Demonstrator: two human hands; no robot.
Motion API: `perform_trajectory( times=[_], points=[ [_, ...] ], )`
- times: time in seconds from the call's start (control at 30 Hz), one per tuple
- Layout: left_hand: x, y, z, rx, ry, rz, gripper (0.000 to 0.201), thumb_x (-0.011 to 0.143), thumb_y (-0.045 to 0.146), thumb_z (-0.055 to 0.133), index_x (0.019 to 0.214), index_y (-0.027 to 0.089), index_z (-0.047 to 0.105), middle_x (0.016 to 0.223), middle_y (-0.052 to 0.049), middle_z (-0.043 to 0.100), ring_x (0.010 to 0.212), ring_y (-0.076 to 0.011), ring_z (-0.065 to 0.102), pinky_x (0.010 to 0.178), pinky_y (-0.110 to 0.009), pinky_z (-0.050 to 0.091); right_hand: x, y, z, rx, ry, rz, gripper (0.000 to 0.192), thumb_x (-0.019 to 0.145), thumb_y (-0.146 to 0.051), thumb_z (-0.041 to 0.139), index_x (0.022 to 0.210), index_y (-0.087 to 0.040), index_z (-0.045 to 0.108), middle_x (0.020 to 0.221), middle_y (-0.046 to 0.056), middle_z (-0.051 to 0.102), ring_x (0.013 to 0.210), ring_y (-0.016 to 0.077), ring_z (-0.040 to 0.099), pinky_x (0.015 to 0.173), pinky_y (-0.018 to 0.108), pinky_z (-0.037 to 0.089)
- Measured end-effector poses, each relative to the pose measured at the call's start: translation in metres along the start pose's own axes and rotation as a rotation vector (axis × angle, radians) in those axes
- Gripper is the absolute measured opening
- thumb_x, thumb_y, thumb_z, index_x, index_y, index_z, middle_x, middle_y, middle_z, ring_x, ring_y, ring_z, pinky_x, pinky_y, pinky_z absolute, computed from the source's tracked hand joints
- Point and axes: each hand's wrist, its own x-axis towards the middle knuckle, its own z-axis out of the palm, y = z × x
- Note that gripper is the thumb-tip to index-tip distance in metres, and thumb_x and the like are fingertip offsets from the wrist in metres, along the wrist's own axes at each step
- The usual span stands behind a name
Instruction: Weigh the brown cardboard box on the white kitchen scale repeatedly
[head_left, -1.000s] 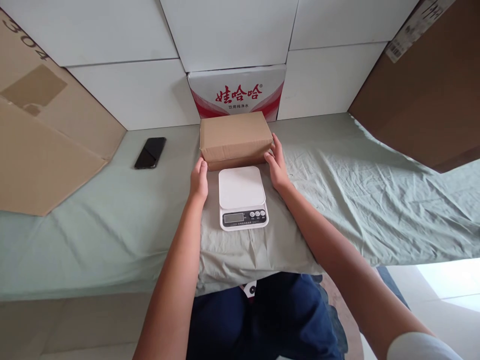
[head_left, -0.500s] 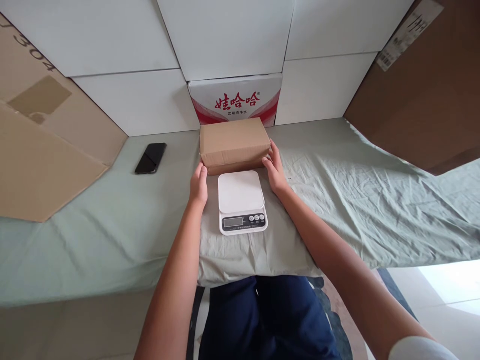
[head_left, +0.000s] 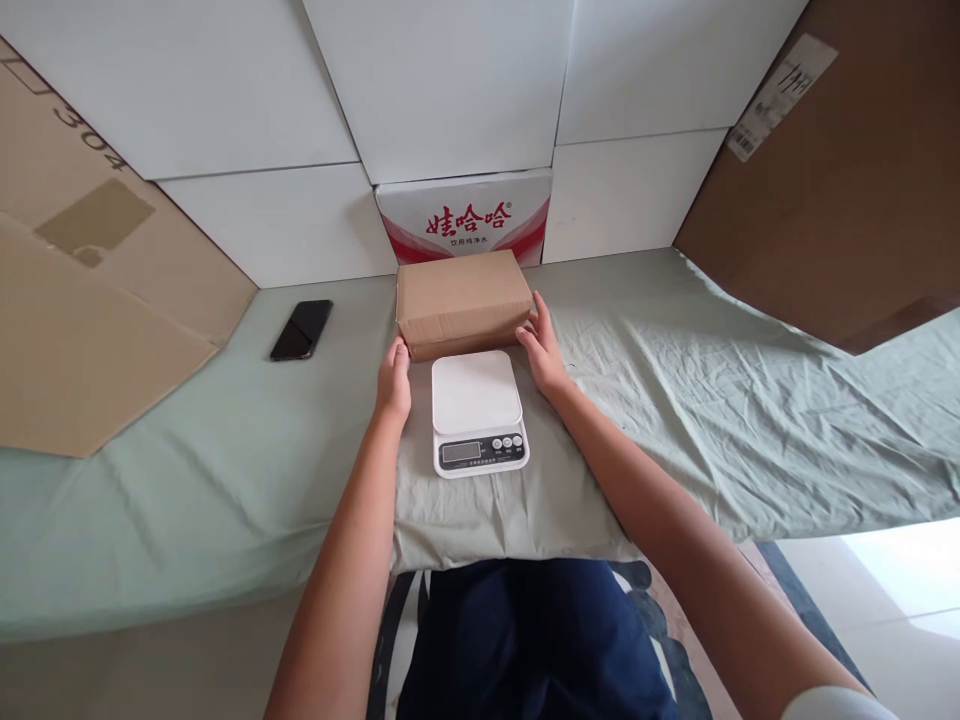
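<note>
Only the view has shifted since the earlier frame: the box (head_left: 463, 298) sits on the cloth (head_left: 225, 450) behind the unloaded scale (head_left: 478, 400), not yet released, the right hand's (head_left: 545, 358) fingers spread at its corner, the left hand's (head_left: 393, 384) too hidden to tell.

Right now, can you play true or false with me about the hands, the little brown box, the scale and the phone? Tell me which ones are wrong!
1. The left hand and the right hand are at opposite ends of the small cardboard box. True.
2. The white scale is nearer the person than the small cardboard box. True.
3. The small cardboard box sits on top of the white scale. False: it is just beyond the scale.
4. The black phone lies on the green cloth. True.
5. The right hand is touching the black phone. False: the phone lies apart, off to the left.
</note>
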Motion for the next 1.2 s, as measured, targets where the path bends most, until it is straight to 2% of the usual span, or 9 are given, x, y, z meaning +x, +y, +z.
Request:
perform_trajectory(
  times=[0.17,0.33,0.47,0.6,0.7,0.87,1.07,1.2],
  points=[
    [0.0,0.002,0.004,-0.045,0.062,-0.061,0.082,0.093,0.079,0.052,0.15,0.022,0.06,0.162,-0.015,0.055,0.155,-0.0311,0.047,0.129,-0.045,0.037,-0.002,-0.001,0.003,-0.006,-0.06,-0.055,0.098,0.09,-0.078,0.054,0.169,-0.031,0.017,0.178,0.01,0.03,0.144,0.0315,0.058,0.123,0.055,0.047],
    [-0.011,0.025,0.006,-0.025,0.123,0.1,0.083,0.092,0.08,0.051,0.152,0.022,0.059,0.158,-0.015,0.06,0.155,-0.032,0.047,0.128,-0.044,0.036,-0.018,-0.017,0.006,-0.065,-0.034,-0.244,0.097,0.094,-0.074,0.055,0.17,-0.033,0.012,0.18,0.009,0.022,0.161,0.0315,0.035,0.13,0.057,0.038],
    [-0.051,0.048,0.002,-0.029,0.174,0.131,0.086,0.091,0.081,0.05,0.156,0.024,0.056,0.161,-0.015,0.056,0.157,-0.0344,0.043,0.129,-0.046,0.036,-0.05,-0.038,-0.004,-0.224,-0.011,-0.325,0.095,0.094,-0.073,0.056,0.171,-0.039,0.01,0.175,0.009,0.028,0.155,0.0372,0.037,0.124,0.064,0.043],
    [-0.1,0.057,-0.004,-0.006,0.107,0.069,0.086,0.09,0.082,0.05,0.154,0.025,0.058,0.159,-0.014,0.059,0.157,-0.0366,0.043,0.129,-0.049,0.036,-0.084,-0.046,-0.019,-0.311,-0.024,-0.343,0.091,0.097,-0.066,0.055,0.17,-0.044,0.007,0.165,0.01,0.035,0.149,0.0386,0.04,0.113,0.066,0.051],
    [-0.118,0.058,-0.006,0.005,0.073,0.032,0.086,0.09,0.082,0.05,0.154,0.025,0.059,0.159,-0.013,0.059,0.158,-0.0368,0.04,0.129,-0.05,0.037,-0.097,-0.045,-0.023,-0.334,-0.032,-0.341,0.088,0.098,-0.06,0.056,0.17,-0.047,0.006,0.156,0.01,0.041,0.143,0.0377,0.045,0.108,0.066,0.055],
    [-0.118,0.057,-0.007,-0.002,0.084,0.019,0.086,0.091,0.082,0.05,0.155,0.026,0.057,0.161,-0.013,0.057,0.159,-0.0369,0.039,0.129,-0.051,0.038,-0.102,-0.042,-0.022,-0.316,-0.01,-0.364,0.084,0.098,-0.058,0.057,0.169,-0.049,0.012,0.149,0.01,0.046,0.134,0.0359,0.05,0.101,0.063,0.059],
    [-0.123,0.055,-0.01,-0.013,0.084,0.004,0.084,0.092,0.078,0.052,0.159,0.027,0.053,0.162,-0.011,0.056,0.16,-0.0363,0.035,0.131,-0.051,0.034,-0.102,-0.043,-0.023,-0.286,0.017,-0.34,0.072,0.1,-0.06,0.053,0.165,-0.05,0.023,0.153,0.009,0.049,0.133,0.0366,0.051,0.099,0.063,0.06],
    [-0.128,0.054,-0.012,-0.023,0.088,0.004,0.086,0.091,0.078,0.054,0.159,0.026,0.053,0.162,-0.011,0.055,0.16,-0.038,0.034,0.132,-0.052,0.033,-0.103,-0.047,-0.024,-0.29,0.039,-0.361,0.068,0.101,-0.061,0.05,0.163,-0.046,0.029,0.155,0.009,0.051,0.134,0.0369,0.055,0.101,0.062,0.059]
  ],
)
